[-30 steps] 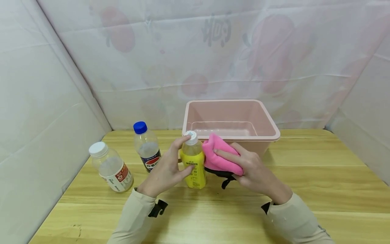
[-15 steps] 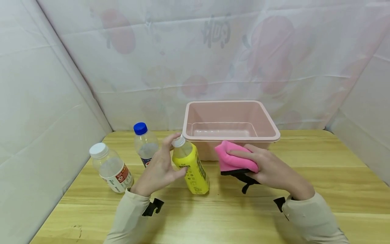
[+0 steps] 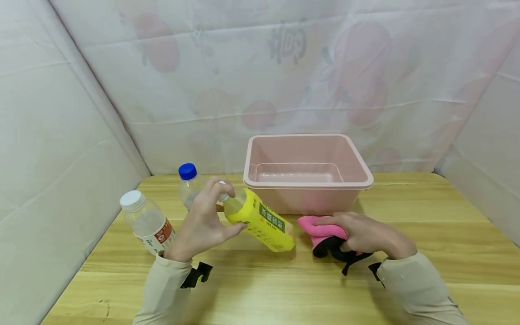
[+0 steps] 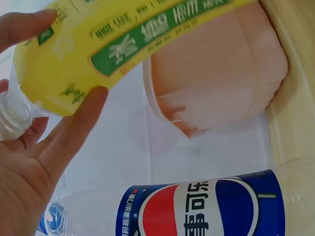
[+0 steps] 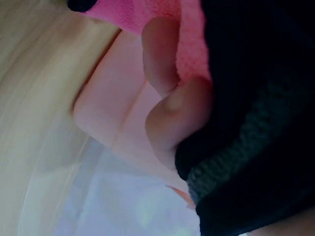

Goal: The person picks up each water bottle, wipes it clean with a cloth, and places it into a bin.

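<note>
My left hand holds a plastic drink bottle with a yellow label by its neck and shoulder. The bottle is tilted, its white cap toward the palm and its base pointing right. In the left wrist view, the thumb and fingers lie around the bottle's top. On the right, my right hand grips a bunched pink cloth with black edging, low in front of the bin. The right wrist view shows curled fingertips against the pink and black fabric; the rest of that hand is hidden there.
Behind both hands stands a pink plastic bin. A blue-capped cola bottle, partly behind my left hand, and a white-capped bottle stand at left. White cloth walls border the wooden table.
The yellow-labelled bottle has gone from upright to strongly tilted, its base swinging right. My right hand has drawn the cloth away from the bottle, rightward and down toward the table.
</note>
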